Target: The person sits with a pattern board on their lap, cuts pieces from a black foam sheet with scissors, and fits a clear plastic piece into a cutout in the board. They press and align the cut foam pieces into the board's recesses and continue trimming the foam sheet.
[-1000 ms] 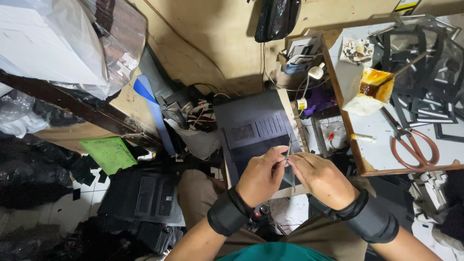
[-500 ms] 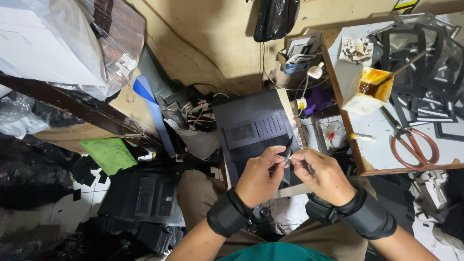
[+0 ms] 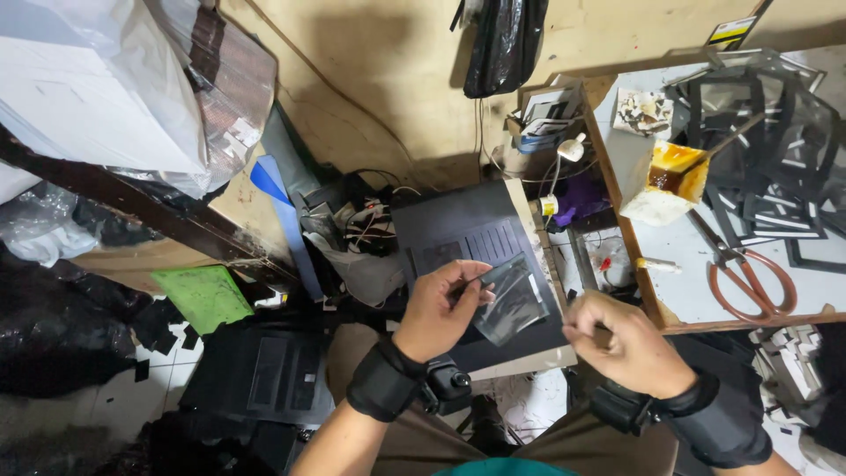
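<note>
My left hand (image 3: 445,304) pinches a small clear plastic film (image 3: 511,300) by its upper edge and holds it over a dark grey board (image 3: 467,238) that rests on my lap. My right hand (image 3: 621,339) has come away to the right, its fingers curled in a loose fist near the board's right edge; whether it holds anything small I cannot tell. Both wrists wear black bands.
A work table (image 3: 683,304) at the right carries orange-handled scissors (image 3: 749,282), a stained glue pot with a brush (image 3: 674,172) and several black frames (image 3: 775,141). Cables (image 3: 366,220), a green sheet (image 3: 204,295) and black bags (image 3: 62,335) crowd the floor to the left.
Both hands worked together on the film a second ago. My right hand has since let go and moved right and down; my left hand keeps the film.
</note>
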